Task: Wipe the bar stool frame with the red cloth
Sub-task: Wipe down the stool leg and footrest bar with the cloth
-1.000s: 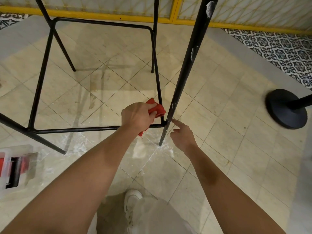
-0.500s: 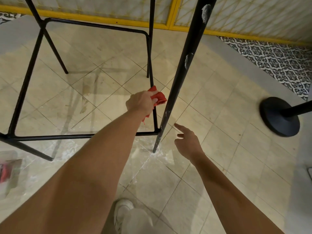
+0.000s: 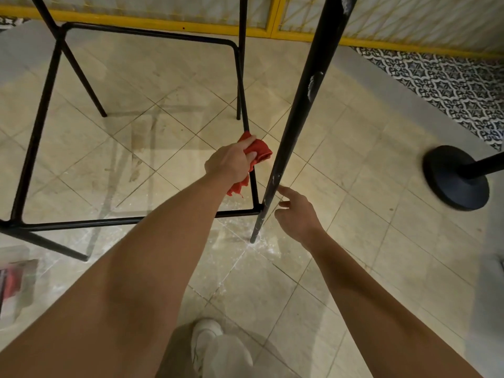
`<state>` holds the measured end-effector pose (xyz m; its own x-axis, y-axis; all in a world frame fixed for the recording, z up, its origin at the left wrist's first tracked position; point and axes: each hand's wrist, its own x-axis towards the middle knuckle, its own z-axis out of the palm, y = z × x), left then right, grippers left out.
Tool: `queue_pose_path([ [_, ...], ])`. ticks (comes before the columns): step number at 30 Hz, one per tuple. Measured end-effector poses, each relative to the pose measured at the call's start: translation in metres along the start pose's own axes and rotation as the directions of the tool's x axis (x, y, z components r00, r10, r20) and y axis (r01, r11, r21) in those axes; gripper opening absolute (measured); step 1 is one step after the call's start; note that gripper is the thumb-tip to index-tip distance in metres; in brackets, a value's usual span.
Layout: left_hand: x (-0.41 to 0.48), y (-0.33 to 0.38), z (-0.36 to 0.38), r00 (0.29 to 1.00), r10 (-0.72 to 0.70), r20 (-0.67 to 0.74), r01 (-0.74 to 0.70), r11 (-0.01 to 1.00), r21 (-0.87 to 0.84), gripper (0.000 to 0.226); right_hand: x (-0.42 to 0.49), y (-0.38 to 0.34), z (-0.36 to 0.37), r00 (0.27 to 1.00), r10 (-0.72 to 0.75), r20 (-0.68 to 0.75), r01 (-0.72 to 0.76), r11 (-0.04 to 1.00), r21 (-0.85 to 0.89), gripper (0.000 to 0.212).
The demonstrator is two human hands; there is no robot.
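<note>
Bar stool frame [image 3: 147, 32]: it stood on the tiled floor [image 3: 354, 214] as before, with white marks left on the thick near leg [image 3: 295, 118].
Left hand [image 3: 231, 163]: its fingers, curled tight round the red cloth [image 3: 259, 152], had slid it along the thin side rail [image 3: 254, 195], away from the corner joint where it was a second earlier.
Right hand [image 3: 296, 216]: loosely open and holding nothing, with the index finger again just beside the near leg.
Red cloth: it was pressed on the rail, so I judged this rail partly wiped and the leg not yet.

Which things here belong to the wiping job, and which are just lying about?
In the job: red cloth, gripped by the left hand on a rail; bar stool frame; right hand, open beside the near leg.
Lying about: black post base; blurred clear box, far left.
</note>
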<state>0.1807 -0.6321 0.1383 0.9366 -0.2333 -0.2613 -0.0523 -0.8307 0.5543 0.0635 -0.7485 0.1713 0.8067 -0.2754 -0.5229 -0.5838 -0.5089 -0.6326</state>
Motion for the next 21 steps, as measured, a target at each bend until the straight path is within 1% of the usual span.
queue_pose_path([
  [4,-0.003,-0.008,0.004,0.999,0.005,0.04,0.0,0.993,-0.115,0.047,0.002,0.0,0.0,1.0,0.015,-0.004,-0.015,0.999,0.03,0.068],
  [5,-0.005,-0.009,0.005,0.999,0.018,0.047,-0.013,0.993,-0.117,0.045,0.002,0.0,0.002,1.0,0.021,-0.007,-0.021,0.999,0.038,0.069],
  [8,-0.009,-0.009,0.006,0.998,0.043,0.049,-0.041,0.999,-0.036,0.041,0.001,0.001,0.004,1.0,0.026,-0.01,-0.026,0.998,0.05,0.069],
  [10,-0.009,-0.007,0.002,0.999,0.035,0.033,-0.036,0.999,0.026,0.042,0.0,0.002,0.004,1.0,0.019,-0.002,-0.019,0.999,0.043,0.069],
  [13,-0.013,-0.005,-0.001,0.999,0.02,0.036,-0.021,1.0,0.018,0.043,-0.002,0.0,0.004,1.0,0.015,0.003,-0.015,0.999,0.051,0.069],
  [15,-0.023,-0.004,-0.002,0.998,0.032,0.058,-0.033,0.999,0.022,0.039,-0.003,-0.002,0.004,1.0,0.017,0.001,-0.017,0.998,0.062,0.069],
  [19,-0.059,0.004,-0.002,0.988,0.086,0.13,-0.11,0.976,0.186,0.028,-0.009,-0.003,0.004,1.0,0.024,0.01,-0.025,0.997,0.071,0.065],
  [21,-0.079,0.005,0.006,0.989,0.11,0.096,-0.131,0.96,0.249,0.028,-0.016,0.001,0.006,0.999,0.037,0.01,-0.038,0.998,0.057,0.064],
])
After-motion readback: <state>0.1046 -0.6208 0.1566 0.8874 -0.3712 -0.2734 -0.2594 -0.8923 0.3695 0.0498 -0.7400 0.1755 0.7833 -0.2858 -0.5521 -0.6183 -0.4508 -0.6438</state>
